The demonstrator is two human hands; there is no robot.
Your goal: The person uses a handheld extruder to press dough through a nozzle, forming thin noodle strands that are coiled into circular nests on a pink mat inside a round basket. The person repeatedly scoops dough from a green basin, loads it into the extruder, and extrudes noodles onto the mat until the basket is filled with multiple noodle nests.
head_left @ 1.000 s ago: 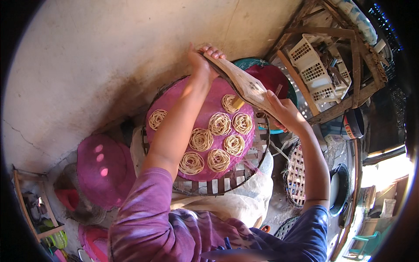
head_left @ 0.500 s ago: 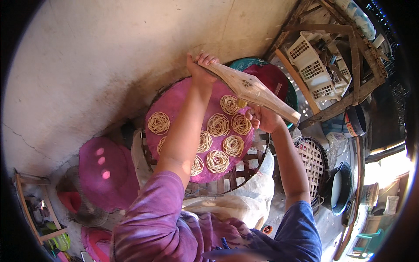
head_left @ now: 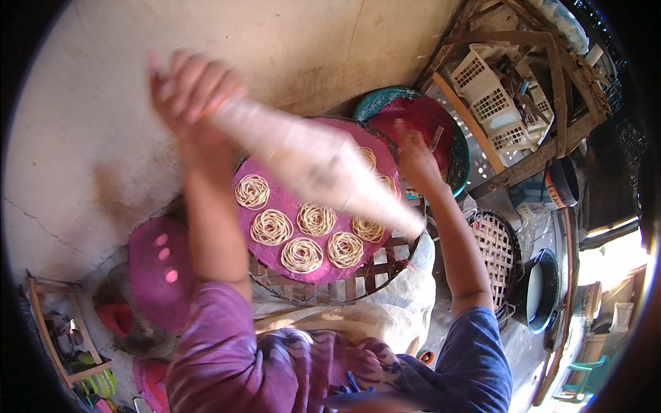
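My left hand (head_left: 193,89) is closed around one end of a long wooden press (head_left: 303,148), thick in the middle with tapering ends. It slants blurred above a round pink cloth (head_left: 251,162). Coiled nests of pale noodle strands lie on that cloth, among them a noodle nest (head_left: 301,255) at the near side; the press hides some of them. Off the press, my right hand (head_left: 416,158) is over the teal basin (head_left: 375,103) with its fingers stretched toward the dark red cloth (head_left: 406,110) inside. A thin handle (head_left: 437,138) stands beside those fingers.
Beneath the pink cloth is a woven lattice tray (head_left: 337,292). A second woven basket (head_left: 492,248) and a black tub (head_left: 540,292) of liquid stand at the right. A white plastic crate (head_left: 489,103) sits in a wooden frame at the far right. The wall rises behind.
My left hand has swung the wooden press to the left and nearer the camera. My right hand has come away from the press's other end and moved to the basin.
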